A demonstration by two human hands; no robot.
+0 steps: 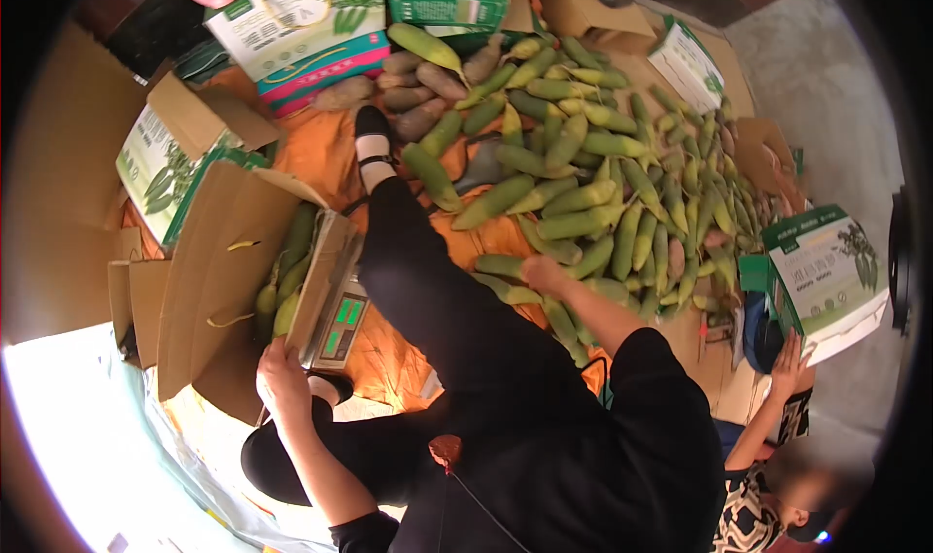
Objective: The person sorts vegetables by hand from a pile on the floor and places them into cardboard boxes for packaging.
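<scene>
A large pile of green radishes [588, 198] covers the orange sheet in front of me. At its near left edge my right hand [546, 275] is closed around the end of a green radish [499, 264]. My left hand [280, 378] is at the near corner of an open cardboard box [209, 271], its fingers bent against the cardboard edge. Several green radishes [285, 281] lie inside this box. Beside and partly under the box is a scale [340, 328] with lit green digits.
Pinkish-brown radishes [423, 101] lie at the pile's far left. Printed cartons [301, 28] stand at the back, another carton [170, 169] at left. On the right, a co-worker's hand [787, 366] touches a white-and-green carton [826, 276]. My leg [413, 271] stretches between scale and pile.
</scene>
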